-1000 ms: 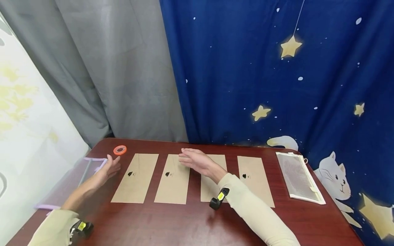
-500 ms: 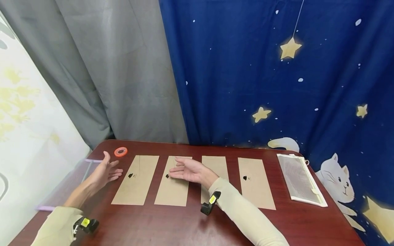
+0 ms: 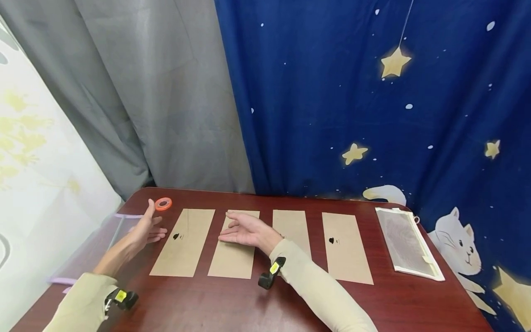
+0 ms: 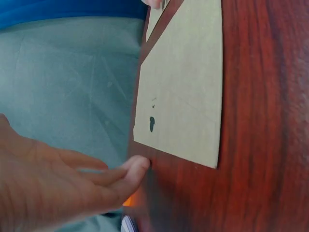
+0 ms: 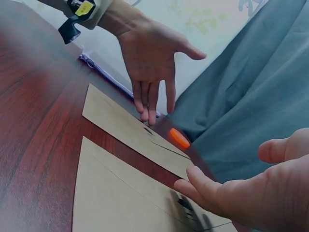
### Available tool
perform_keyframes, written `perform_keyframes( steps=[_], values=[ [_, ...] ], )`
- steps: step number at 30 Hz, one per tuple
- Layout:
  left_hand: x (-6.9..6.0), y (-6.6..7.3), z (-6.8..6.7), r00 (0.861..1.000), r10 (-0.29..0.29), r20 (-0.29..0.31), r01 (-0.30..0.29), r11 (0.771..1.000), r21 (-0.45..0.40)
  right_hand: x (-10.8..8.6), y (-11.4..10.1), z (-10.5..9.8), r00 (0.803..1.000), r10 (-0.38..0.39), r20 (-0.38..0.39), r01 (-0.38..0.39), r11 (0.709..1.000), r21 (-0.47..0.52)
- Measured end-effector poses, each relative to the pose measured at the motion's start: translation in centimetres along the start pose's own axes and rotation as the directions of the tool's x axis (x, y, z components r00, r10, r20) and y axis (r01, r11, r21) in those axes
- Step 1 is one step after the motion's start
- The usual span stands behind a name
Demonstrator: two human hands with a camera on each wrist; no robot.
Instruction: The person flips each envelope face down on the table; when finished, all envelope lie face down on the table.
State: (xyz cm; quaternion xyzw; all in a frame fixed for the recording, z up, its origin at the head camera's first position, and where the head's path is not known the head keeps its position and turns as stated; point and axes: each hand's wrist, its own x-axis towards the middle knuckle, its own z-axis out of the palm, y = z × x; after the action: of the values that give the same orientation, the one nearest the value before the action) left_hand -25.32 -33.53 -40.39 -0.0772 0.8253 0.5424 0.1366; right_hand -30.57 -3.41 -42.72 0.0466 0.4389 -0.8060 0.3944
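Above the left edge of the leftmost brown paper sheet (image 3: 186, 249), my left hand (image 3: 144, 230) hangs with fingers spread and nothing in it. My right hand (image 3: 246, 230) is over the second brown paper sheet (image 3: 232, 263), palm turned up and to the left, fingers extended, also holding nothing. In the right wrist view, the right fingers (image 5: 207, 188) hover close above that sheet's small black hat print. A third sheet (image 3: 292, 226) lies partly behind the right forearm, and a fourth sheet (image 3: 346, 249) lies further right.
An orange-red tape roll (image 3: 163, 204) lies at the back left, just beyond the left hand. A purple-edged mesh pouch (image 3: 91, 251) lies along the left side. At the right edge lies a white-edged mesh zip pouch (image 3: 408, 242). Curtains hang behind the dark red table (image 3: 199, 304).
My right hand has come down and left over the second sheet, its palm turning upward. The left hand has shifted slightly right and its fingers have spread. Sheets and pouches stay put.
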Motion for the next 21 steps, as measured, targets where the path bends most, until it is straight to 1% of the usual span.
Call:
perform_keyframes(
  steps=[3,8,15,21],
  values=[
    [0.2,0.2,0.1,0.999,-0.033,-0.026,0.033,0.999,0.005,0.3,0.4,0.4,1.000,0.000,-0.026,0.001,1.000,0.023],
    [0.4,0.6,0.1,0.997,-0.060,-0.050,0.060,0.998,0.010,0.8,0.9,1.1,0.999,-0.012,-0.049,0.014,0.999,0.035],
    [0.7,0.8,0.5,0.994,-0.093,-0.056,0.094,0.996,0.007,1.2,1.3,1.7,0.998,0.001,-0.067,0.001,1.000,0.026],
    [0.9,1.3,0.6,0.995,-0.093,-0.039,0.093,0.996,-0.003,1.4,1.7,2.5,0.997,-0.003,-0.072,0.003,1.000,-0.007]
  ],
)
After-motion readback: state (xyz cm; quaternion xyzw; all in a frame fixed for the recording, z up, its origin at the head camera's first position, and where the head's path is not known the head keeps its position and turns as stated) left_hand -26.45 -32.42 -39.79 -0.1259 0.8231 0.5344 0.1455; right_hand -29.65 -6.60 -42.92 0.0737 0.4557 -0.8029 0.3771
